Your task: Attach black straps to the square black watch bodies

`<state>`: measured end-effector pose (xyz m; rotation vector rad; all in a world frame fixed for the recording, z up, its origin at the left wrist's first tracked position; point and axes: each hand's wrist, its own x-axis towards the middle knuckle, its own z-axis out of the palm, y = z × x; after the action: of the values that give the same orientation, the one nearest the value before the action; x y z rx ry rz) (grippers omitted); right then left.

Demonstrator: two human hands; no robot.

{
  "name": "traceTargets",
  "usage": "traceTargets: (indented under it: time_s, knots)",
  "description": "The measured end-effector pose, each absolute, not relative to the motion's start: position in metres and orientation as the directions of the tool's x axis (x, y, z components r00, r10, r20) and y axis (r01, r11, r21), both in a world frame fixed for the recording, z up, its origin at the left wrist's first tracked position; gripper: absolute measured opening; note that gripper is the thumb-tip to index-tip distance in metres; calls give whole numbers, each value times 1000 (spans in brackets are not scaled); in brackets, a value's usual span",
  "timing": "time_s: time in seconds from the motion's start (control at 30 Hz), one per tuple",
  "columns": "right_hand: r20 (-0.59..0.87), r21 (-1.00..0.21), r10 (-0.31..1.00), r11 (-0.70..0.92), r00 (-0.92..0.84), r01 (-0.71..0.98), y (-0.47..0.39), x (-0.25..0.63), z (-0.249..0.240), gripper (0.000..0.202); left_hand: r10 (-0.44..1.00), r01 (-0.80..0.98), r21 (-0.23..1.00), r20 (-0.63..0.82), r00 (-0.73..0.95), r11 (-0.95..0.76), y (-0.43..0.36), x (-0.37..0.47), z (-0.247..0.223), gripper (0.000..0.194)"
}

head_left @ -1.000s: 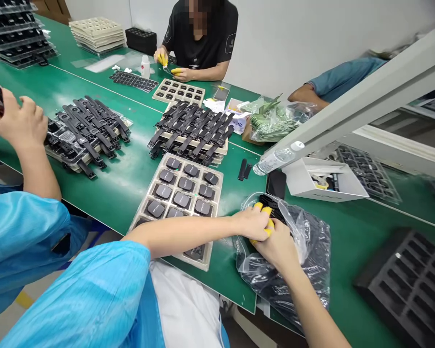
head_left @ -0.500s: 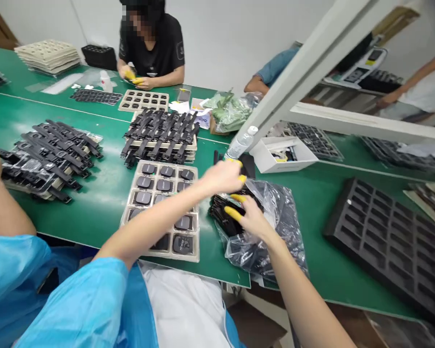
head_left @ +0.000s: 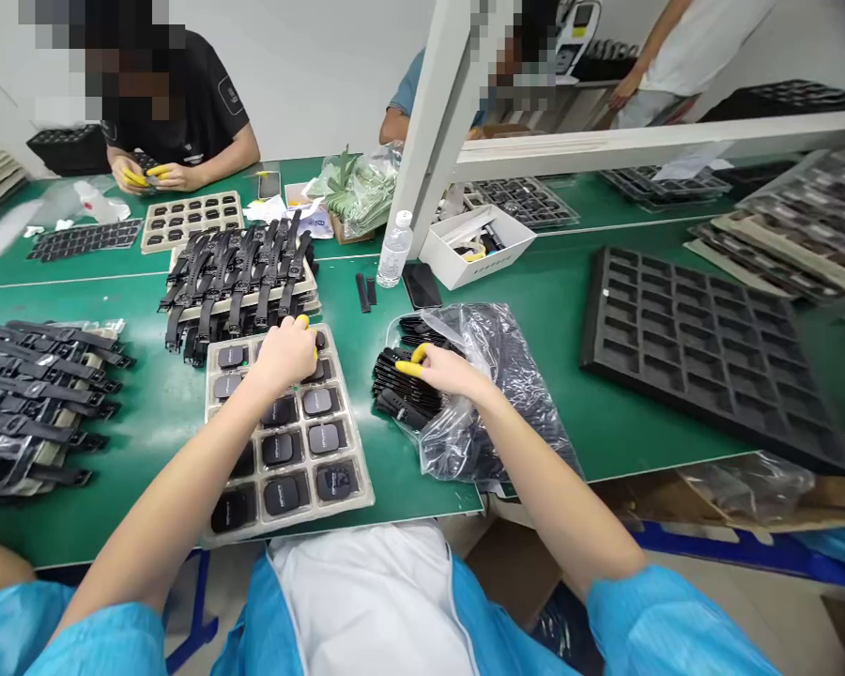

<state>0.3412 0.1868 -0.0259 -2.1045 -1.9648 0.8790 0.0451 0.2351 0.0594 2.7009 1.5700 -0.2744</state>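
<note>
My left hand [head_left: 288,352], with yellow fingertip covers, is over the upper right part of a beige tray [head_left: 361,469] of square black watch bodies [head_left: 279,449]. Its fingers are bent together, and what they hold, if anything, is hidden. On the right, my right hand [head_left: 440,367] touches a pile of black straps [head_left: 398,380] with its thumb and index finger apart. The straps spill from the mouth of a clear plastic bag [head_left: 493,376] lying on the green table [head_left: 352,329].
Stacked trays of strapped watches [head_left: 236,272] stand behind the tray, more [head_left: 35,404] at left. A bottle [head_left: 395,250], phone [head_left: 421,285] and white box [head_left: 479,246] are near the post. A black compartment tray [head_left: 697,347] lies right. Across sits a person [head_left: 183,113].
My left hand has moved left from near the bag to over the beige tray. My right hand stays at the straps. The view has turned to the right.
</note>
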Motion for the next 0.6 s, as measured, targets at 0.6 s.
traceTargets:
  time_s: [0.6]
  knots:
    - [-145, -493, 983, -171, 113, 853, 169, 353, -51, 21, 901, 883, 265, -94, 424, -388, 214, 45, 101, 21]
